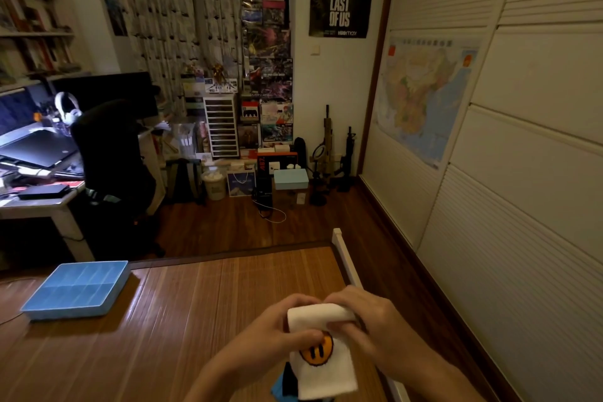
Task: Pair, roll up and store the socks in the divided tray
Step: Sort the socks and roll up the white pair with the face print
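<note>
A white sock (pixel 326 372) with an orange smiley face hangs in front of me above the bamboo mat (pixel 202 320). Its top end is rolled over. My left hand (pixel 277 326) grips the roll from the left, thumb on the fabric. My right hand (pixel 365 316) pinches the roll from the right. Below the white sock, a black sock (pixel 288 380) and a blue sock (pixel 280 392) peek out at the bottom edge. The blue divided tray (pixel 78 290) lies on the mat at the left, apart from both hands, its compartments showing nothing inside.
A white bed rail (pixel 346 258) runs along the mat's right edge, with a wardrobe wall (pixel 522 206) beyond it. A desk (pixel 36 202) and black chair (pixel 114 160) stand at far left. Boxes and a bin (pixel 213 184) line the far wall.
</note>
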Demonstrator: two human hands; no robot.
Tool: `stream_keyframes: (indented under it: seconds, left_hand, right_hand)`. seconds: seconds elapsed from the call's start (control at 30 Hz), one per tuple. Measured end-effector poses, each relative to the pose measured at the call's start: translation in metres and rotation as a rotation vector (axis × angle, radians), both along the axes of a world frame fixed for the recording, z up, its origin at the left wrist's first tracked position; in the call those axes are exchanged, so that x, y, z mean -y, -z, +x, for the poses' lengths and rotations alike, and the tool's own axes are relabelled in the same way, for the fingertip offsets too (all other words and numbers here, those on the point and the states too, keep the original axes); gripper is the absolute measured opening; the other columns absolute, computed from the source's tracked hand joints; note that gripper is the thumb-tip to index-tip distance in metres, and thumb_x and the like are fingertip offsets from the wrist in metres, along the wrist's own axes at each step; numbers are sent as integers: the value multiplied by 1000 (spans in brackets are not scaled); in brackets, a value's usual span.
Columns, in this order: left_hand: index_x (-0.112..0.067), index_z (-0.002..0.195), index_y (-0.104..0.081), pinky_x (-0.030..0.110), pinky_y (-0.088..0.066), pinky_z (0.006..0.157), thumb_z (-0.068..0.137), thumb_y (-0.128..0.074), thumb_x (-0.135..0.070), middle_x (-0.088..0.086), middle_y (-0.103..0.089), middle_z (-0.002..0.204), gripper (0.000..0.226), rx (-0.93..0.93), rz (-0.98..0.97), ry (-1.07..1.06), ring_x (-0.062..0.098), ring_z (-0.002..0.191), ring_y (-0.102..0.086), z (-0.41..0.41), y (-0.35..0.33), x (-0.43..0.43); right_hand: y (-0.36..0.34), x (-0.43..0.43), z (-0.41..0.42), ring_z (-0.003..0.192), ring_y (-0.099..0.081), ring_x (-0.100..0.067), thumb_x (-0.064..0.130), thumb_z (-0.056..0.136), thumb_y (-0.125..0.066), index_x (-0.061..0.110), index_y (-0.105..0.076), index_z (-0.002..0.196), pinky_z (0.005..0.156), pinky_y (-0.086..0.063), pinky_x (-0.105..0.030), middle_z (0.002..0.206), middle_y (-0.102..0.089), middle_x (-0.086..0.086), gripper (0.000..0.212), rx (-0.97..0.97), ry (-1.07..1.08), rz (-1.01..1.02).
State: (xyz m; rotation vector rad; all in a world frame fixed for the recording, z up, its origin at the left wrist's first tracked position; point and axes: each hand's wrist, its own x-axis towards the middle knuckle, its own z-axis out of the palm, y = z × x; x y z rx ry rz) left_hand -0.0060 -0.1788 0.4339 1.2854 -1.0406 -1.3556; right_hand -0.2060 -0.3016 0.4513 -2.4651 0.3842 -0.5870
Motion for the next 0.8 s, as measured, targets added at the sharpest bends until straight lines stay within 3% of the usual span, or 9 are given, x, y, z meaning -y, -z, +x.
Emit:
stream_keyframes:
  seconds: [0.13, 0.27, 0.37, 0.43, 0.57, 0.7, 0.8]
  left_hand:
    - [-34, 126, -63, 38, -56, 95, 90, -79, -30, -2, -69, 122, 40, 92, -20, 31, 23, 114, -68, 4, -6, 2]
    - [-32, 129, -64, 44, -55, 100, 91, -76, -37, 10, -65, 130, 40, -63, 63, 52, 30, 119, -66, 7, -13, 4]
    - [-27, 131, -64, 40, -56, 93, 95, -69, -43, 17, -60, 134, 40, -172, 117, 87, 31, 116, -66, 10, -18, 5]
    - [-25, 132, -63, 38, -57, 90, 91, -76, -39, 18, -62, 133, 45, -182, 129, 93, 33, 117, -67, 12, -18, 6]
    - [-34, 131, -60, 47, -57, 99, 84, -82, -36, 10, -67, 130, 52, 31, 83, 49, 30, 117, -69, 14, -16, 9]
    - [-45, 128, -56, 46, -59, 95, 88, -80, -36, 4, -68, 129, 47, 286, -87, 63, 26, 114, -69, 10, -18, 11]
    - [-48, 128, -52, 42, -61, 91, 87, -80, -40, 1, -68, 128, 50, 390, -149, 68, 22, 113, -70, 9, -22, 12]
  right_hand:
    - [6, -1, -2, 112, -59, -3, 21, 96, -66, 28, -58, 129, 92, -54, -26, 120, -62, 9, 35, 107, -24, -113]
    - [7, -2, -1, 114, -62, -5, 20, 95, -69, 21, -60, 129, 92, -55, -26, 121, -66, 5, 35, 237, -35, -192]
    - [10, -1, -1, 112, -64, -8, 14, 92, -74, 15, -62, 128, 90, -57, -27, 122, -66, 0, 38, 258, -44, -238]
    - [11, 0, -2, 113, -63, -8, 13, 92, -73, 14, -62, 130, 90, -57, -27, 123, -65, 1, 39, 226, -45, -252]
    - [9, 1, -3, 120, -56, -4, 28, 97, -63, 28, -56, 136, 98, -52, -26, 129, -54, 19, 40, 72, -56, -95]
    - [-1, 5, -1, 112, -59, -1, 51, 94, -63, 41, -54, 135, 93, -54, -31, 121, -57, 25, 43, -88, -35, 128]
    - [-8, 8, 0, 110, -57, 4, 48, 94, -63, 43, -54, 131, 92, -54, -28, 118, -57, 26, 39, -122, -27, 44]
